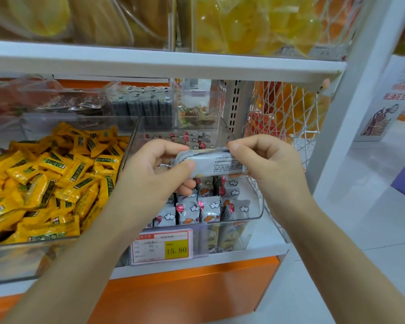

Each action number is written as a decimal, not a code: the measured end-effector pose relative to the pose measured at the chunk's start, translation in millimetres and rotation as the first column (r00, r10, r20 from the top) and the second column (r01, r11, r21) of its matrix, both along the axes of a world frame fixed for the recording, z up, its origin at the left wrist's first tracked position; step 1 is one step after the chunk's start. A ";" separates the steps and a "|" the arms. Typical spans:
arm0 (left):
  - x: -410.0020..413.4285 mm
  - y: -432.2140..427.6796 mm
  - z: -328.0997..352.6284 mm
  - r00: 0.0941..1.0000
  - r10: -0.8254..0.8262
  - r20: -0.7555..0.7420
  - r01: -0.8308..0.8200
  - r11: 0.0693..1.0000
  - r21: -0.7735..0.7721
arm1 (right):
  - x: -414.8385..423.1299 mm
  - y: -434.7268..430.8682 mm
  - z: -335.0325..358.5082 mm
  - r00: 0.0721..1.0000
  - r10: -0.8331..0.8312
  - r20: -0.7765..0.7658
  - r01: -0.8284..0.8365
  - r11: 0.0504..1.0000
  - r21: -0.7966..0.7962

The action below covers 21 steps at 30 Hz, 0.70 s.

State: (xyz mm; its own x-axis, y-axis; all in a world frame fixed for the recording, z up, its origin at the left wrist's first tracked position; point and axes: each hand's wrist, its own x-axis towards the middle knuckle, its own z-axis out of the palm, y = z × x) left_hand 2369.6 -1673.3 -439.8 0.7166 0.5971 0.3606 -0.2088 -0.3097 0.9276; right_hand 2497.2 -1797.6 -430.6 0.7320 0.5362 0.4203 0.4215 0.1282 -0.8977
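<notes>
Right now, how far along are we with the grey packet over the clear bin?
Done: cloud-print packets stand in rows in the clear bin. In hand: left hand and right hand pinch one grey packet by its ends, above the bin. Left: it is not yet set down among the rows.

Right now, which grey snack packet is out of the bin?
The grey packet gripped by left hand and right hand; the other packets stand in the clear bin.

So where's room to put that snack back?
Bare room for the held packet shows inside the clear bin, between the cloud-print packets and its right wall, below the right hand. The yellow candy bin is heaped full; the packet rows at the front are tight.
</notes>
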 end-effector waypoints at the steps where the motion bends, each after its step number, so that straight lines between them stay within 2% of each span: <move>1: 0.8 -1.2 -0.6 1.000 0.007 -0.010 -0.007 1.000 0.006 | -0.8 0.4 -0.3 0.999 -0.026 0.025 0.026 1.000 0.004; 8: 3.2 -4.0 0.5 0.996 0.086 -0.038 -0.087 0.995 -0.046 | -10.4 2.4 -0.9 0.978 -0.090 0.186 0.089 0.996 0.013; 15: 2.8 -4.2 1.9 0.987 0.152 -0.044 -0.153 0.988 -0.021 | -10.2 4.5 -2.6 0.979 -0.081 0.187 0.077 0.997 0.028; 17: 3.6 -3.6 1.6 0.983 0.178 -0.044 -0.180 0.983 -0.047 | -8.6 2.6 -0.3 0.992 0.008 0.129 -0.010 1.000 0.019; 19: 4.6 -2.7 1.7 0.984 0.178 -0.033 -0.180 0.975 -0.131 | -4.2 -2.3 3.8 0.981 0.185 0.058 -0.184 0.983 -0.029; 21: 6.0 -2.2 1.7 0.986 0.165 -0.026 -0.167 0.963 -0.212 | 1.0 -7.3 6.4 0.950 0.303 0.078 -0.294 0.950 -0.104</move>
